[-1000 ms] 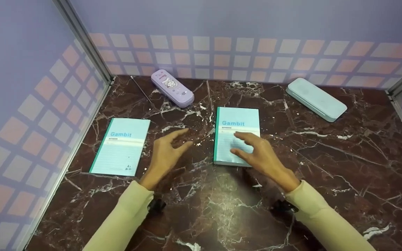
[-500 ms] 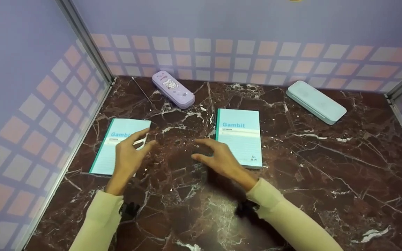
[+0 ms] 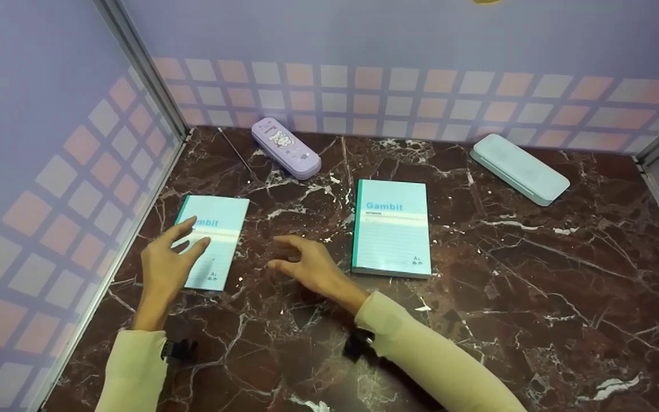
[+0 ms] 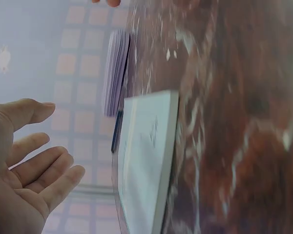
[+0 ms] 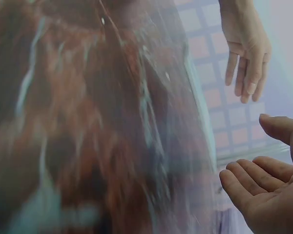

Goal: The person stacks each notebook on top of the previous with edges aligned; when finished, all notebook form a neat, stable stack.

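Two turquoise "Gambit" notebooks lie flat on the marble table. My left hand (image 3: 182,245) hovers with relaxed, spread fingers over the near edge of the left notebook (image 3: 219,228), holding nothing. The left wrist view shows that palm (image 4: 27,163) open beside the same notebook (image 4: 144,161). My right hand (image 3: 282,255) is open above bare marble between the two notebooks, fingers loosely bent and pointing left. The right notebook (image 3: 391,228) lies untouched to its right. The right wrist view is blurred; it shows my right palm (image 5: 266,192) open and my left hand (image 5: 247,53) beyond.
A lilac pencil case (image 3: 285,147) and a thin dark stick (image 3: 234,149) lie at the back left. A mint case (image 3: 519,169) lies at the back right. Checked panel walls (image 3: 78,171) enclose the dark marble table (image 3: 535,274) on three sides.
Both hands have swept left. The right hand left the right notebook and now hovers between the two. The left hand moved from the table's middle to over the left notebook.
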Demonstrator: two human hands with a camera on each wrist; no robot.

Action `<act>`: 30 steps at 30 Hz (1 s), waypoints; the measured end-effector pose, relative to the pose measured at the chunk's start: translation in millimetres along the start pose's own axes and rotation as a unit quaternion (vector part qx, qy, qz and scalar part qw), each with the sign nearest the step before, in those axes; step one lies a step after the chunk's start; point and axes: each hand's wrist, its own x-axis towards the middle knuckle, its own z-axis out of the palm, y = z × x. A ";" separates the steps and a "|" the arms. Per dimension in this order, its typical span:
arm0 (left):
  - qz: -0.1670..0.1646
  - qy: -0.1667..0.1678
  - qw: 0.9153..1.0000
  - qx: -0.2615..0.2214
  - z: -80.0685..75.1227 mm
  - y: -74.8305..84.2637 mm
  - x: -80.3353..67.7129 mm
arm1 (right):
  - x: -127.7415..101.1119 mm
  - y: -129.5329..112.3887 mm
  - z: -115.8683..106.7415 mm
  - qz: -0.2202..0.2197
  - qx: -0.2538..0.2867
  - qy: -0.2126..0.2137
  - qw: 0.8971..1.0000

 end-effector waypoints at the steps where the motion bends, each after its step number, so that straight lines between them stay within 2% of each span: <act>1: -0.006 0.001 1.000 0.003 -3.4 -2.0 -0.5 | 2.4 -0.2 4.7 0.005 0.005 0.000 1.000; 9: -0.066 -0.011 0.998 0.020 -30.2 -18.8 -3.3 | 17.1 -3.9 33.1 0.029 0.013 -0.001 0.999; 15: -0.085 -0.013 0.996 0.036 -40.0 -32.1 -1.3 | 24.6 -8.9 45.2 0.041 0.011 -0.009 0.999; 22: -0.102 -0.031 0.992 0.059 -45.8 -48.2 2.3 | 29.9 -11.2 57.0 0.057 0.030 -0.022 0.998; 30: -0.133 -0.047 0.986 0.085 -50.2 -56.2 -1.2 | 34.9 -13.1 66.4 0.076 0.118 -0.039 0.989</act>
